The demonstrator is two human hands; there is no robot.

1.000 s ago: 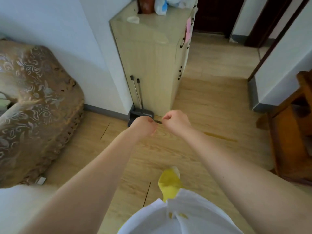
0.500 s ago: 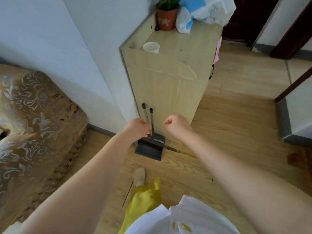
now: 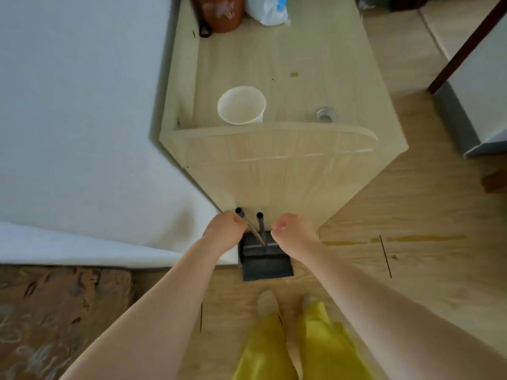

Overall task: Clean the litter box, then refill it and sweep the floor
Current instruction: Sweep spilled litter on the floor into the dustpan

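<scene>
Closer now than before, both hands reach the broom and dustpan set (image 3: 264, 259) standing by the cabinet (image 3: 288, 171); left hand (image 3: 226, 231) curls on one handle, right hand (image 3: 293, 233) is a bare fist, so grab each handle tight and lift straight up.

Black dustpan (image 3: 266, 263) and 2 upright handles (image 3: 260, 223) against cabinet side
</scene>
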